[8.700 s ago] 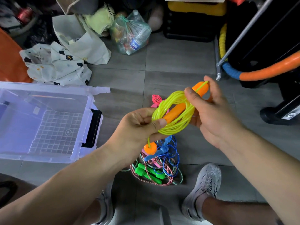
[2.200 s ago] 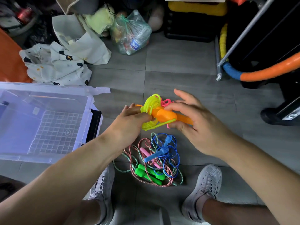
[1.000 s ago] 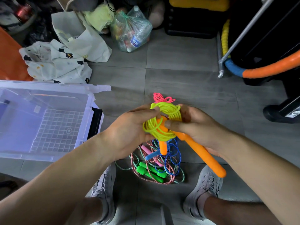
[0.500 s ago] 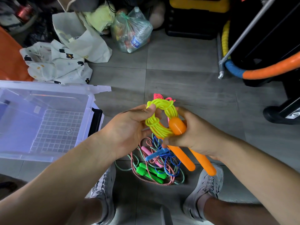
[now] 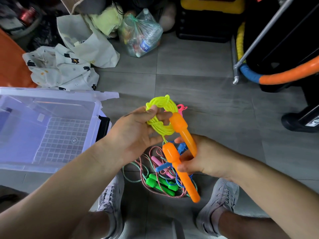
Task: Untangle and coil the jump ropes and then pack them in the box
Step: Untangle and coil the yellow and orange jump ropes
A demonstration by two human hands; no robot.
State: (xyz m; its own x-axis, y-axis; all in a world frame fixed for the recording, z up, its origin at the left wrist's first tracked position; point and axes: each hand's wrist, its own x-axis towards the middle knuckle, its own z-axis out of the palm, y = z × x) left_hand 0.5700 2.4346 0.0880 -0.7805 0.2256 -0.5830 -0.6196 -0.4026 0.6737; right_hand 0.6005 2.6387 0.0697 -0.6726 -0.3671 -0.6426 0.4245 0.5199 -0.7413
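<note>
The yellow rope (image 5: pixel 161 118) is coiled and gripped by the left hand (image 5: pixel 136 133), its orange handles (image 5: pixel 172 156) clasped by the right hand (image 5: pixel 205 157); nothing is seen packed in the box (image 5: pixel 96 118), and the other ropes (image 5: pixel 160 185) lie tangled on the floor (image 5: pixel 207 100).

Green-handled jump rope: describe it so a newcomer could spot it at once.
Right of the clear box, a rope tangle lies on the floor between the person's shoes. At its near edge lie two bright green handles side by side; the other handles there are pink and blue.
</note>
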